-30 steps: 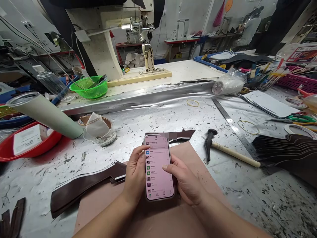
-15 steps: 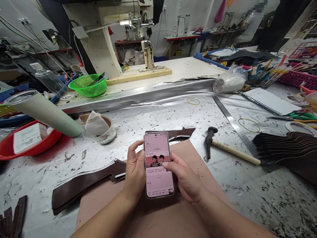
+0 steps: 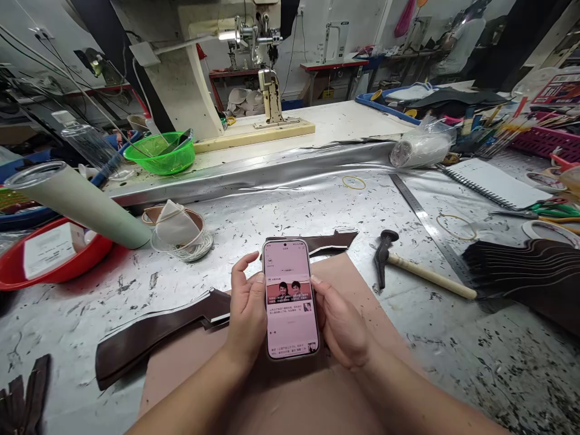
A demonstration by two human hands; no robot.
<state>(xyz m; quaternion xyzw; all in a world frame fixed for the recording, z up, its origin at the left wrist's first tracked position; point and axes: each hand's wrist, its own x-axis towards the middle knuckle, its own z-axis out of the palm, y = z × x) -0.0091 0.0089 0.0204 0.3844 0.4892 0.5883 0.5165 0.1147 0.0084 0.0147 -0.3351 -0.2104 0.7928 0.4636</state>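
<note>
Dead centre, just off 6 o'clock: slim smartphone (image 3: 290, 299) with a glowing pink screen, held upright-ish above a flat tan leather sheet (image 3: 317, 399). Left hand (image 3: 247, 314) wrapped along the phone's left edge, thumb lifted clear of the glass; right hand (image 3: 344, 326) cupped round the right edge and back, thumb tip resting at the screen's rim. So both clasped on the phone, neither slack. Looks like a reading-and-scrolling step, article with a photo up on screen. Any further swipe would call for one thumb free over the glass and the other hand carrying the weight, nothing trickier than that. At 9 o'clock, touching the tan sheet: long dark brown leather strip (image 3: 149, 335) lying flat on the scuffed silver worktable (image 3: 294, 211). At 3 o'clock, near but apart: black-headed hammer with a pale wooden handle (image 3: 421, 275), then a long steel ruler (image 3: 426, 223) and a fanned stack of dark leather pieces (image 3: 530, 272). Out at 10 o'clock: red plastic bowl (image 3: 67, 272) with a pale green cardboard tube (image 3: 77, 202) leaning over it. Further at 11: bright green plastic bowl (image 3: 161, 157). Way back around 12: cream industrial sewing machine (image 3: 190, 78). Off at 2: white spiral notebook (image 3: 493, 187).
</note>
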